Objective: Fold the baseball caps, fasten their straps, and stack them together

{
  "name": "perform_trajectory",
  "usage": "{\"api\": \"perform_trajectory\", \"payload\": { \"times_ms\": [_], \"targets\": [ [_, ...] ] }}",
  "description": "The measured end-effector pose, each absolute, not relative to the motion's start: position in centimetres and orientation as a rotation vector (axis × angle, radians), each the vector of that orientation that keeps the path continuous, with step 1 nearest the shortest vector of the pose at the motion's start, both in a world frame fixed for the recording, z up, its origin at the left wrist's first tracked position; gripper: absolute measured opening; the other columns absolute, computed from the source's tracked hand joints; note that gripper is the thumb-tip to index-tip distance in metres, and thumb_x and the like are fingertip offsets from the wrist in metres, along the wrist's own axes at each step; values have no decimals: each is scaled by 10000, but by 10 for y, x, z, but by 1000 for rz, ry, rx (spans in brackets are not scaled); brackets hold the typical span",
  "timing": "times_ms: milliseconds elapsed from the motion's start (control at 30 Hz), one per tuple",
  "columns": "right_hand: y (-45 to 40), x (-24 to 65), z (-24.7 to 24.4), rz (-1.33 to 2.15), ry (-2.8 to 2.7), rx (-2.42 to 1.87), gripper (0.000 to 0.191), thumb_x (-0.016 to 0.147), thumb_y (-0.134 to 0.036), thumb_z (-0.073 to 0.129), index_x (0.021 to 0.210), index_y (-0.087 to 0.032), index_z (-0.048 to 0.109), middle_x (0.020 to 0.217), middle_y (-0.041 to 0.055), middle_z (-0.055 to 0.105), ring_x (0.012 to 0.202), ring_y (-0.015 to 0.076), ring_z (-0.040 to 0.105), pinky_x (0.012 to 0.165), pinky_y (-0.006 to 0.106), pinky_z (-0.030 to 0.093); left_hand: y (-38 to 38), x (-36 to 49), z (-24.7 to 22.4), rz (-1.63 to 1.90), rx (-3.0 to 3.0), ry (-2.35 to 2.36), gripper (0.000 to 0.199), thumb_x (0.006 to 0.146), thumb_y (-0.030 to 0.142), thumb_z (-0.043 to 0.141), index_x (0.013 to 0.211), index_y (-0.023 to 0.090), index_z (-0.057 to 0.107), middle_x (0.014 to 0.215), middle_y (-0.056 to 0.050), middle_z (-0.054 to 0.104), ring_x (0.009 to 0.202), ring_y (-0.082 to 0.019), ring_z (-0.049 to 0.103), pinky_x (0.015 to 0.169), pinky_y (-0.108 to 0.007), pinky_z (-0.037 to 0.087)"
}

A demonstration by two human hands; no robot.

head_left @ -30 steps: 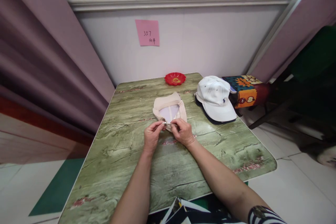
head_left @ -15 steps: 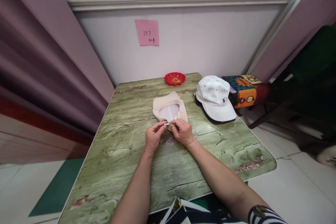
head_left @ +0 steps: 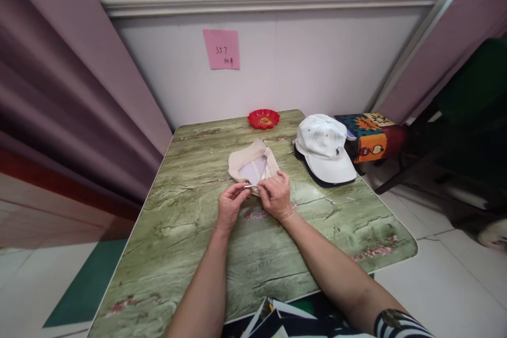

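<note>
A beige baseball cap (head_left: 241, 160) lies with its opening towards me, its pale lining showing. At the cap's near edge, my left hand (head_left: 229, 206) pinches the strap end with thumb and forefinger. My right hand (head_left: 276, 196) is closed on the same strap just to the right. Between the two sets of fingertips shows a small light, shiny piece (head_left: 251, 186), perhaps the buckle; the fingers partly cover it. The rest of the strap is hidden by the hands.
To the right, a white cap (head_left: 322, 136) rests on a dark cap (head_left: 318, 175) near the edge of the green wood-patterned table (head_left: 178, 222). A red scalloped dish (head_left: 253, 120) stands at the back. A colourful box-like thing (head_left: 372, 145) is beyond the right edge.
The beige cap has shifted slightly left and tilted. More of the light piece shows between my fingertips, and a finger of my right hand has lifted. Both hands keep their hold.
</note>
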State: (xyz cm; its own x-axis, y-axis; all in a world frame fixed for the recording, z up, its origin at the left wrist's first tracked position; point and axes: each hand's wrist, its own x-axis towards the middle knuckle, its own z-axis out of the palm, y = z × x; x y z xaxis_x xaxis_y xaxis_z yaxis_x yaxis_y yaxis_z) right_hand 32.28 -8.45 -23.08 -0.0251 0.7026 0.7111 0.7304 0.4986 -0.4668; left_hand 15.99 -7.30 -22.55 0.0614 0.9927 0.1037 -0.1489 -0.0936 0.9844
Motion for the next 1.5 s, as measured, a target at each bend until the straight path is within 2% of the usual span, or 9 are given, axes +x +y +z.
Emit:
{"api": "perform_trajectory", "payload": {
  "times_ms": [300, 533, 767, 1200, 1367, 1500],
  "targets": [
    [-84, 322, -230, -42, -1767, -1217, 156, 943, -280, 498, 850, -240, 617, 752, -6, 652, 769, 161, 577, 1099, 446, 225, -77, 164, -224, 1256, 1222, 973, 265, 701, 304, 785, 919, 167, 721, 842, -45, 734, 732, -149, 671, 762, -284, 542],
    [-85, 325, -226, -46, -1663, -1233, 54, 895, -276, 574, 904, -257, 623, 881, 1, 693, 983, 210, 605, 1157, 531, 64, -73, 159, -227, 1300, 1215, 976, 235, 745, 317, 751, 920, 164, 717, 747, -35, 724, 667, -148, 656, 713, -273, 527],
    [-85, 323, -227, -49, -1681, -1242, 116, 912, -261, 535, 818, -237, 599, 831, -3, 674, 940, 188, 604, 1163, 521, 83, -75, 160, -227, 1279, 1221, 959, 243, 742, 316, 757, 921, 160, 704, 755, -28, 722, 683, -145, 656, 728, -269, 523],
    [-85, 321, -231, -29, -1738, -1200, 162, 940, -277, 485, 825, -237, 593, 786, -11, 663, 999, 198, 599, 1174, 497, 69, -78, 163, -226, 1214, 1199, 976, 283, 719, 318, 776, 918, 146, 671, 780, -20, 717, 689, -138, 659, 741, -272, 523],
    [-85, 321, -231, -33, -1735, -1209, 171, 947, -299, 491, 834, -238, 605, 808, -11, 678, 1030, 201, 600, 1176, 508, 58, -78, 162, -225, 1219, 1239, 972, 265, 773, 336, 728, 940, 138, 675, 754, -25, 713, 679, -143, 650, 737, -279, 517],
    [-84, 324, -229, -37, -1686, -1223, 136, 932, -340, 520, 938, -253, 625, 906, -3, 711, 1084, 221, 592, 1177, 522, 39, -76, 160, -226, 1249, 1246, 980, 243, 794, 341, 707, 924, 138, 681, 723, -23, 705, 656, -139, 632, 712, -267, 504]
  ]
}}
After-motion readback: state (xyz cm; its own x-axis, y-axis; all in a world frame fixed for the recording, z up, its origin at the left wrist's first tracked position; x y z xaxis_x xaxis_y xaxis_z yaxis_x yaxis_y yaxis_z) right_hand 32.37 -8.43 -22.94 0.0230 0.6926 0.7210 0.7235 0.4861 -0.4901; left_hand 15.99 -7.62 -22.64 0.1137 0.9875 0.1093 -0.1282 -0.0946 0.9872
